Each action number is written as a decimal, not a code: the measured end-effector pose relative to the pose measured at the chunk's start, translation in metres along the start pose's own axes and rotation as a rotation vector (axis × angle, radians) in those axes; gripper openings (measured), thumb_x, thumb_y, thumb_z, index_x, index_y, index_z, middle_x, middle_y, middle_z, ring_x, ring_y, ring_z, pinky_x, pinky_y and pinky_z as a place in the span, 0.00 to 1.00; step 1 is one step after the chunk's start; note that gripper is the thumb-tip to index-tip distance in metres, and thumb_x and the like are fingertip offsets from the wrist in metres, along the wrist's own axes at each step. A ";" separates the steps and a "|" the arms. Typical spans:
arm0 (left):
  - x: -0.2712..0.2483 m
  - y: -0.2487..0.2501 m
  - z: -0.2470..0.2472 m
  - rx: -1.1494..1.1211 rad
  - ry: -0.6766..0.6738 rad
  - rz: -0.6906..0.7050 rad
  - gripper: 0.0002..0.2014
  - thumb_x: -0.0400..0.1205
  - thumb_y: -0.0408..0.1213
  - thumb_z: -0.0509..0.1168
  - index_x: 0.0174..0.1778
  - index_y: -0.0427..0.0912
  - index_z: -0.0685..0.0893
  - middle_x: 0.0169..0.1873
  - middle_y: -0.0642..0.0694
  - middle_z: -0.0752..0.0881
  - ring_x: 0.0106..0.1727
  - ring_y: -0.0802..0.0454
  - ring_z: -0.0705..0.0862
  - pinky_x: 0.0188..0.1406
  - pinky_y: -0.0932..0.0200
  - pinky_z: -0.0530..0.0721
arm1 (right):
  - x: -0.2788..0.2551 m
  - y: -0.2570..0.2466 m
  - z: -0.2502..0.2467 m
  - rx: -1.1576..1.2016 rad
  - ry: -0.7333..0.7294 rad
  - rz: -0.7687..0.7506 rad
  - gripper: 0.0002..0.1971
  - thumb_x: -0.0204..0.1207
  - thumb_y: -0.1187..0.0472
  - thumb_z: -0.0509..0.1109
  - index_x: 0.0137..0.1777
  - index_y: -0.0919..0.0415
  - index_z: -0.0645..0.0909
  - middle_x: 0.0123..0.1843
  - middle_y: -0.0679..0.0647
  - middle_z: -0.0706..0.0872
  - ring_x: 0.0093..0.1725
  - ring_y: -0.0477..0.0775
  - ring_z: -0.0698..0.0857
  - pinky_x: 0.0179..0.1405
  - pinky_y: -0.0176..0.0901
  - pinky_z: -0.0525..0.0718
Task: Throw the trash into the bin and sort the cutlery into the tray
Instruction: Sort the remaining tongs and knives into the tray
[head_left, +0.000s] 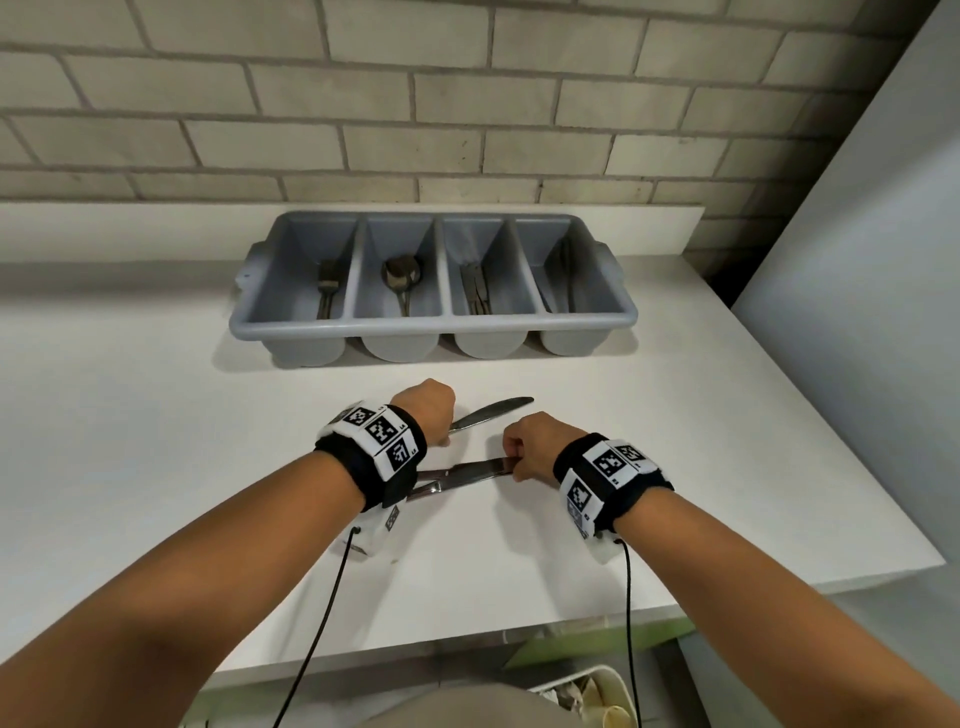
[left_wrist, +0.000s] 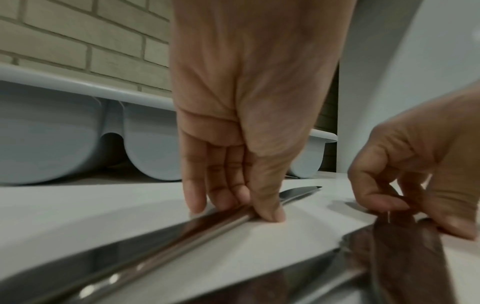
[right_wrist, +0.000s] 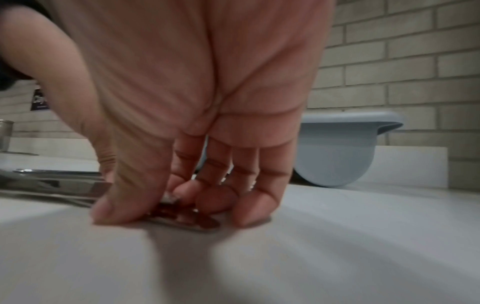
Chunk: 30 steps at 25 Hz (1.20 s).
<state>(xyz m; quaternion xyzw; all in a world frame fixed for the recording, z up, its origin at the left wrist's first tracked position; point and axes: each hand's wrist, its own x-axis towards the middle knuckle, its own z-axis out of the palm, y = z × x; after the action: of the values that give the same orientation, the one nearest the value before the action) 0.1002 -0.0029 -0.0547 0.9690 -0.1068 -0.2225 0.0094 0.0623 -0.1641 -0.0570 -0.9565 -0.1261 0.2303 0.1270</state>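
Two table knives lie on the white counter (head_left: 675, 467). My left hand (head_left: 441, 434) pinches the handle of the far knife (head_left: 493, 410) between thumb and fingers (left_wrist: 270, 214), and its blade (left_wrist: 298, 193) points right, flat on the counter. My right hand (head_left: 517, 465) pinches one end of the near knife (head_left: 457, 472), with thumb and curled fingers (right_wrist: 257, 207) closed on the metal tip (right_wrist: 192, 224). Another piece of steel (head_left: 423, 490) lies partly under my left wrist. The grey four-compartment cutlery tray (head_left: 436, 325) stands behind, holding forks, spoons and knives.
A brick wall rises behind the tray. A white panel (head_left: 857, 260) stands at the right, beyond the counter's right edge. Below the counter's front edge, at the lower right, is a white bin (head_left: 597, 691) with trash in it.
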 end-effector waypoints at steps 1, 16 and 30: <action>0.000 0.000 0.003 -0.010 -0.007 0.004 0.17 0.76 0.37 0.71 0.61 0.35 0.84 0.60 0.39 0.86 0.60 0.40 0.85 0.58 0.50 0.84 | 0.002 0.002 0.000 0.027 0.000 0.002 0.07 0.68 0.68 0.74 0.44 0.60 0.81 0.45 0.53 0.77 0.43 0.53 0.76 0.30 0.36 0.72; -0.018 -0.031 -0.006 -0.631 0.077 0.129 0.08 0.85 0.34 0.54 0.49 0.39 0.78 0.36 0.46 0.82 0.37 0.49 0.79 0.40 0.64 0.77 | 0.004 0.014 -0.037 0.598 0.173 0.109 0.17 0.80 0.73 0.52 0.33 0.56 0.73 0.29 0.53 0.76 0.31 0.48 0.75 0.28 0.34 0.71; -0.031 -0.004 -0.014 -1.222 -0.040 0.207 0.09 0.86 0.37 0.54 0.50 0.48 0.80 0.29 0.52 0.71 0.26 0.57 0.65 0.24 0.64 0.64 | 0.005 0.006 -0.094 0.790 0.512 0.079 0.07 0.81 0.67 0.59 0.56 0.60 0.71 0.35 0.55 0.79 0.34 0.51 0.80 0.25 0.29 0.78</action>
<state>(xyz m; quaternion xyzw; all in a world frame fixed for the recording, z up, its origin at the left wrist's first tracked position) 0.0795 0.0077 -0.0294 0.7688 -0.0539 -0.2595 0.5820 0.1127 -0.1854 0.0204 -0.8651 0.0430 0.0221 0.4993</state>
